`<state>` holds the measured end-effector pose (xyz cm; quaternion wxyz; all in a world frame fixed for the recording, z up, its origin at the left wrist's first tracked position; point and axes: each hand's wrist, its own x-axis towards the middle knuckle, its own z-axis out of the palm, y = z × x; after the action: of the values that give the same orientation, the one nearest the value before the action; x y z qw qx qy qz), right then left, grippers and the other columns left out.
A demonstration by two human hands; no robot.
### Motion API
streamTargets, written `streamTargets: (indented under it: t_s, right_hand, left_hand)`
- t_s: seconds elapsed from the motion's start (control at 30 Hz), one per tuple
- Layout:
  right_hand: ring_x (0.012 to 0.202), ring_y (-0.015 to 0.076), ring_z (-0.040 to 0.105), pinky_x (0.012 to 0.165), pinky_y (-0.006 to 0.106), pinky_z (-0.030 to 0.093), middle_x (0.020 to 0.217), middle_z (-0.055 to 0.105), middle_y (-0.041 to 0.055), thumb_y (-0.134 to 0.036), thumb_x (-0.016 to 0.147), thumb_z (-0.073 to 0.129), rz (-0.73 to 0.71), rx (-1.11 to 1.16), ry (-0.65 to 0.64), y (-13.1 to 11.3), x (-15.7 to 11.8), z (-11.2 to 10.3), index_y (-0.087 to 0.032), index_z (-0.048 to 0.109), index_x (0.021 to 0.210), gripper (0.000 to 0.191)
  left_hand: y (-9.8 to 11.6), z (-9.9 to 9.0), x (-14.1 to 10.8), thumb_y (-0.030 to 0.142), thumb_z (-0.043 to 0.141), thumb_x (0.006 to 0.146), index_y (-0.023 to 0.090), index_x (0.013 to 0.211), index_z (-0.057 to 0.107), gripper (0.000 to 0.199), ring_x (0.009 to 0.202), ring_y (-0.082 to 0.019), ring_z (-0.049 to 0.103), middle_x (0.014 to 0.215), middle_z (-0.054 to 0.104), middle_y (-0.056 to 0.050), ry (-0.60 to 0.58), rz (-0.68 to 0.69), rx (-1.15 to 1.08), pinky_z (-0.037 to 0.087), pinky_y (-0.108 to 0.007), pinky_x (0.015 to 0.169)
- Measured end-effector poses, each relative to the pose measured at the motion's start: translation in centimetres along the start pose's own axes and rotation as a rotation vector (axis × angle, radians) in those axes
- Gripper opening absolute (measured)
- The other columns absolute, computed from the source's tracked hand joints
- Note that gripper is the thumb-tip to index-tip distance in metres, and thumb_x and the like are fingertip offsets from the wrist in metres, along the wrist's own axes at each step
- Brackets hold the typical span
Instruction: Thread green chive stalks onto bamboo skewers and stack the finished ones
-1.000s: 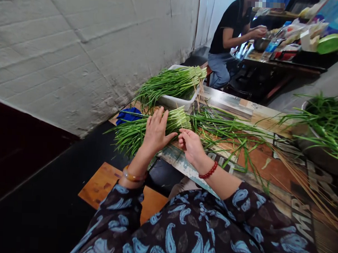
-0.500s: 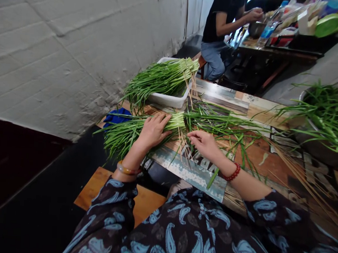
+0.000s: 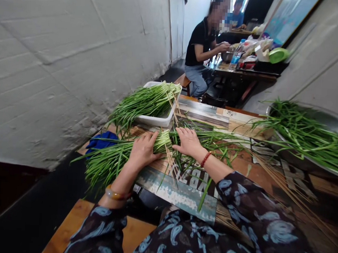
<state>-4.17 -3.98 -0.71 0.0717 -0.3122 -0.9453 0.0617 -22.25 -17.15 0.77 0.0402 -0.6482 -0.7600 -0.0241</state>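
My left hand [image 3: 142, 150] lies over a bunch of garlic chives [image 3: 107, 159], fingers across its top and thumb on the near side, holding it against the table. The pale cut ends point right, and several thin bamboo skewers [image 3: 171, 165] stick out of them toward me. Just right of those ends, my right hand [image 3: 189, 143] is open, palm down with thumb apart, on or just above loose chives [image 3: 210, 135]. Whether its fingertips touch them I cannot tell.
A white plastic tray [image 3: 155, 121] behind the bunch holds more skewered chives. A blue cloth [image 3: 101, 141] lies at left. At right are a metal basin [image 3: 334, 115] of chives and loose skewers [image 3: 284, 183]. Two people sit beyond, near a cluttered table [image 3: 249, 75].
My right hand has moved forward and opened from a loose pinch beside the skewers. My left hand stays on the chives. The view has tilted up, showing a second person.
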Motion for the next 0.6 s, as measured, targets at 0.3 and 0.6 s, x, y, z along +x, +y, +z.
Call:
streamTargets:
  t_s: [0.3, 0.6]
  right_hand:
    - [0.099, 0.0250, 0.061, 0.082, 0.034, 0.041, 0.104, 0.067, 0.0109, -0.011, 0.088, 0.049, -0.030, -0.116, -0.150, 4.8, -6.9, -2.7, -0.018, 0.064, 0.109, 0.027]
    - [0.099, 0.0226, 0.066, 0.086, 0.033, 0.049, 0.107, 0.070, 0.0079, -0.026, 0.089, 0.059, -0.139, 0.014, -0.238, 10.7, -13.7, -7.5, -0.023, 0.067, 0.112, 0.024]
  left_hand:
    - [0.1, 0.1, -0.1, 0.048, 0.063, 0.079, 0.013, 0.148, 0.035, 0.082, 0.112, -0.034, 0.057, 0.123, 0.061, -0.018, 0.002, -0.011, 0.040, 0.041, -0.043, 0.095]
    - [0.2, 0.1, 0.2, 0.044, 0.063, 0.078, 0.017, 0.148, 0.036, 0.080, 0.109, -0.034, 0.056, 0.120, 0.061, -0.016, 0.016, 0.014, 0.062, 0.042, -0.043, 0.089]
